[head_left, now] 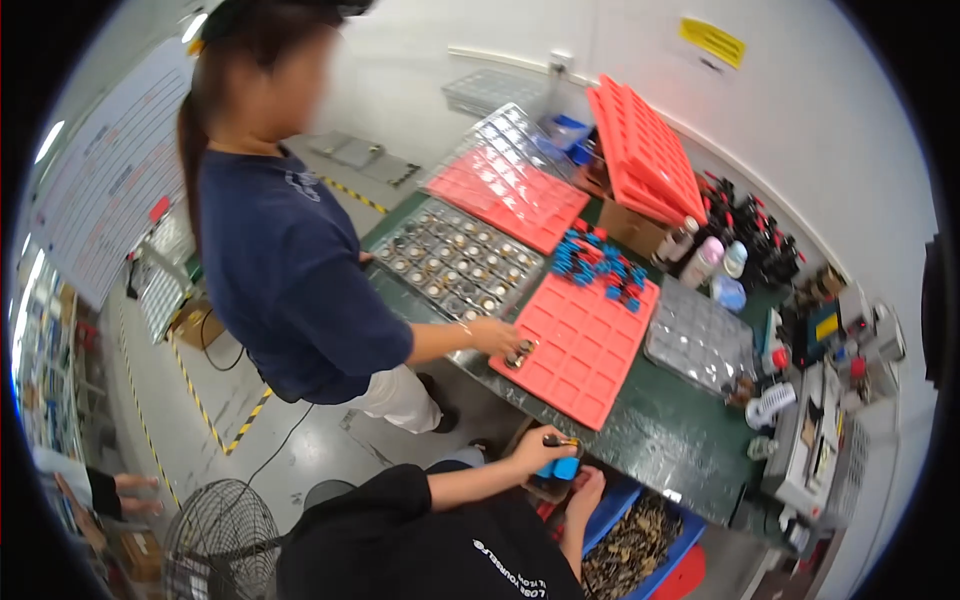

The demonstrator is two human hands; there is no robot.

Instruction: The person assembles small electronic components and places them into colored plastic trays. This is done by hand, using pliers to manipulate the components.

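My left hand (pixel 540 450) reaches across at the lower middle, its fingers closed around a small dark part (pixel 562 441) with a metallic edge. Just below the fingers sits a bright blue block-like piece (pixel 565 468); whether I grip it too is unclear. My right hand (pixel 587 490) is beside the blue piece, fingers curled together, and what they hold is hidden. Both hands are off the near edge of the green table (pixel 650 440). On it lies a coral-red tray (pixel 580 350) with square pockets, where a co-worker's hand (pixel 492 337) touches small round metal parts (pixel 520 353).
Blue-and-red pieces (pixel 600 265) pile on the coral tray's far end. A clear tray of round parts (pixel 455 262) stands left, an upside-down clear tray (pixel 703 335) right. A blue bin (pixel 684 545) of small brownish parts is below the table. A floor fan (pixel 222 540) stands lower left.
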